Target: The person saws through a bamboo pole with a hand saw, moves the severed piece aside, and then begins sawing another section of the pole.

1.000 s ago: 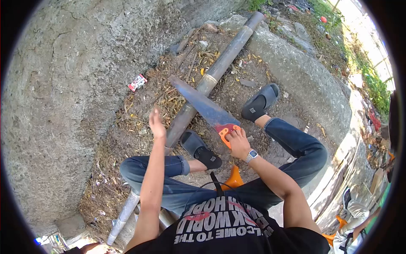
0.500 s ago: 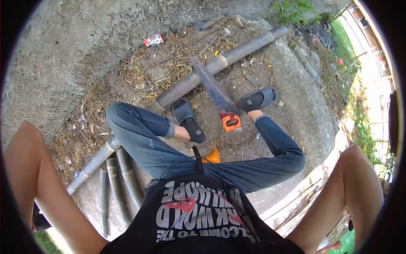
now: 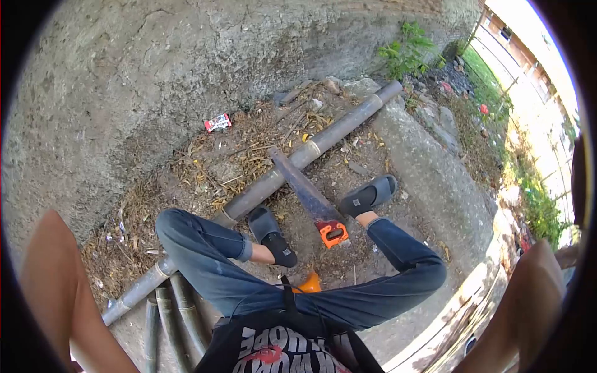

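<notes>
Both my arms are raised and bent at the left and right edges of the head view, and neither hand shows. A hand saw (image 3: 305, 189) with an orange handle lies on the ground between my feet, its blade tip resting across a long bamboo pole (image 3: 354, 118). The pole runs diagonally past my feet and under my bent leg. Several shorter bamboo pieces (image 3: 166, 317) lie side by side at the lower left. Part of an orange object (image 3: 309, 284) shows between my legs; its kind is hidden.
A rough grey wall (image 3: 155, 74) rises beyond the ground, with a red and white wrapper (image 3: 217, 122) near its base. Dry leaves and litter cover the soil. A large flat stone (image 3: 429, 168) is on the right, and a green plant (image 3: 410, 50) grows at the back.
The view has tilted upward, so the saw, pole and legs appear lower and more wall shows. My raised arms have shifted slightly; the saw and bamboo keep their places on the ground.
</notes>
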### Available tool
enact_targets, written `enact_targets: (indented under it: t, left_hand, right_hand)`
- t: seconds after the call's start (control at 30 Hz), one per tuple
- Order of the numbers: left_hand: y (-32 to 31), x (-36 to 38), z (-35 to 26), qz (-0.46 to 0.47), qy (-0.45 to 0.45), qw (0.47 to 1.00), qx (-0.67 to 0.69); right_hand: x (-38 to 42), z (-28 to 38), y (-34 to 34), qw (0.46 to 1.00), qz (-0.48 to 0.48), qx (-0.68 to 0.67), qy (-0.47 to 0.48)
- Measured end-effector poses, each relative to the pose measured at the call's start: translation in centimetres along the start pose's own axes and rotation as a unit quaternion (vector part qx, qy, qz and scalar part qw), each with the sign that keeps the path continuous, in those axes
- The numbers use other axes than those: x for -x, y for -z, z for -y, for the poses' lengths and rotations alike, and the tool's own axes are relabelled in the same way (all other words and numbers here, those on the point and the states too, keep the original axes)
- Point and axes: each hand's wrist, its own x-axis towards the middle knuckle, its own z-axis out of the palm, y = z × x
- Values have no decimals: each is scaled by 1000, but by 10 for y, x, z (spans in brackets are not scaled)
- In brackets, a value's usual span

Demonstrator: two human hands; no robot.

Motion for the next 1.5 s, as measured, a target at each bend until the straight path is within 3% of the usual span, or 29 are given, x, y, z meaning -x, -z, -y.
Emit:
enact_targets:
  t: [0.4,0.53,0.57,0.6,0.67,0.77,0.97,1.1,1.27,1.4,1.43,1.5]
  left_hand:
    - [11,2,4,-18,-15,999,25]
    - [27,13,9,-60,-13,989,135]
    - [14,20,17,-52,13,994,95]
    - [2,24,22,-38,17,978,-203]
    - [-7,29,24,-25,1,993,-119]
    - [-7,31,21,-26,3,994,-105]
    - [-6,39,2,-30,-35,990,-137]
    - [-9,42,10,-36,-2,988,-153]
    - [-14,49,5,-45,-23,983,-176]
    - [-17,55,12,-49,18,981,-186]
    - [-22,61,13,-54,16,977,-205]
    - [-30,90,13,-78,22,966,-247]
  right_hand:
    - [-17,1,-4,1000,8,-14,-13]
    - [-32,0,-22,999,-1,-29,-14]
    - [-36,-1,-28,999,-3,-36,-14]
    - [-42,-1,-36,999,-4,-42,-12]
    - [-48,1,-43,999,-7,-51,-10]
    - [-47,3,-35,999,-9,-52,-9]
    - [-25,21,0,1000,-17,11,0]
    - [-36,15,-9,1000,-16,-26,5]
    - [-28,27,-2,1000,-3,-2,14]
    - [-31,14,56,995,62,-48,66]
    - [-39,28,-4,992,-79,-96,-16]
    - [-51,58,-125,879,-398,-236,-120]
